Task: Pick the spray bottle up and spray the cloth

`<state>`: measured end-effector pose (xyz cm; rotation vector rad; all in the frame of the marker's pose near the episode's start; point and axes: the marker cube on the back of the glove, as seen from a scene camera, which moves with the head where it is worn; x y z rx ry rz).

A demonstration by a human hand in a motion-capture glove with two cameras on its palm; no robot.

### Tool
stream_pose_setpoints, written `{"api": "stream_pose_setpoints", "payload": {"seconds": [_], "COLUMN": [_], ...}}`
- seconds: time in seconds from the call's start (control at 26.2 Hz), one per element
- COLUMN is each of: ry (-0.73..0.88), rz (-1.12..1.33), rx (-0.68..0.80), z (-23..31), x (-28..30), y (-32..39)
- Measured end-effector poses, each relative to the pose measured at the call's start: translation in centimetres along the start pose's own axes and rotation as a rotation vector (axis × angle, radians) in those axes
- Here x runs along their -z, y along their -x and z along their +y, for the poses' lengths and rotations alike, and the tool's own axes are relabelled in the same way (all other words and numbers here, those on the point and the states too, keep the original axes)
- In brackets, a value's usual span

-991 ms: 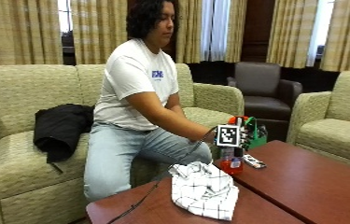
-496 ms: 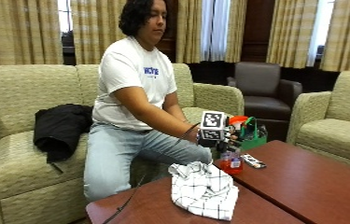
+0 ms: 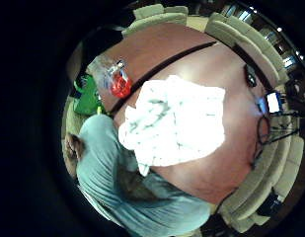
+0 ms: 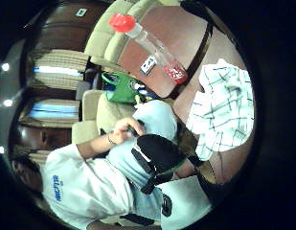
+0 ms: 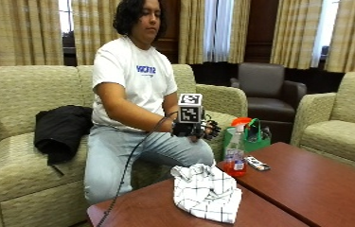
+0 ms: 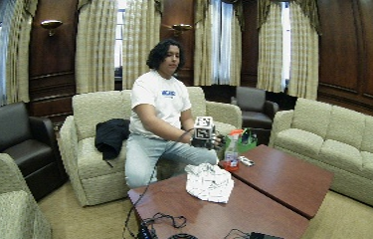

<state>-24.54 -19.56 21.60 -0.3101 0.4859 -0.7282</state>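
Over on the sofa, the person sits behind the low wooden surface (image 5: 303, 184), and the gloved right hand (image 5: 197, 128) has pulled back since a second ago — it was right up against the spray bottle then, and now it hangs in the air above their knee, nearer their body. It holds nothing; from here the fingers look loosely curled, though the glove makes them hard to read.

The spray bottle (image 5: 234, 153) stands upright at the near edge of the surface, untouched — orange-red cap, clear body, a little red liquid at the bottom. It sits just beside the hand's reach, lower and off to the side away from the person, with a clear gap between them. It bears a label, but I can't make out the words. In the thumb side palm view the same bottle (image 4: 152, 45) stretches across the wood, well away from the palm.

The white checked cloth (image 5: 207, 191) lies crumpled on the adjoining surface, near the bottle but not touching it, and fills the little finger side palm view (image 3: 174, 121).

Blue lettering shows on the white T-shirt (image 5: 136, 75) — too small to read. A small flat device (image 5: 257, 163) lies just behind the bottle, and a green bag (image 5: 252, 137) rests beyond the surface. A black jacket (image 5: 60, 132) is draped on the sofa (image 5: 19, 156).
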Motion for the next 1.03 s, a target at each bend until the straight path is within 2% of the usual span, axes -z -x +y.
{"api": "stream_pose_setpoints", "payload": {"seconds": [0.53, 1.03], "ry": [0.077, 0.059], "rz": [0.202, 0.239], "rx": [0.068, 0.059], "z": [7.9, 8.8], "x": [2.5, 2.9], "y": [2.0, 2.1]}}
